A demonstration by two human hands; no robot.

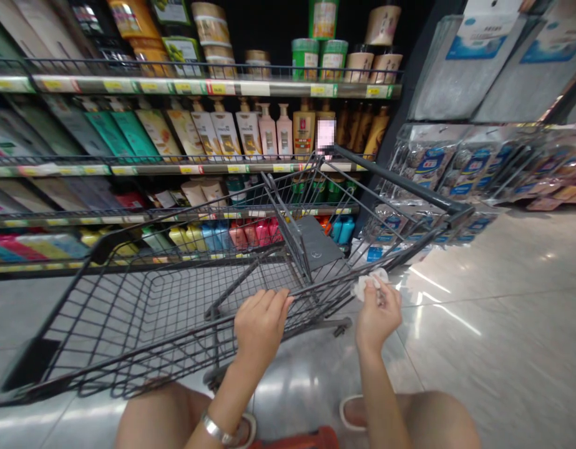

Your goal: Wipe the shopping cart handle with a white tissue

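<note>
A dark wire shopping cart [175, 293] stands across the view, its handle bar [390, 178] at the upper right. My left hand [261, 321] is closed around the cart's near top rail. To its right, my right hand [379, 312] pinches a crumpled white tissue [369, 284] against the same side of the cart, near the handle end. The grey child seat flap [316, 242] lies inside the cart beyond my hands.
Shelves [254, 167] of bottles and jars run behind the cart. Packaged goods [428, 165] hang on hooks at the right. The tiled floor [517, 299] shows at the right. Something orange [311, 439] is between my knees at the bottom edge.
</note>
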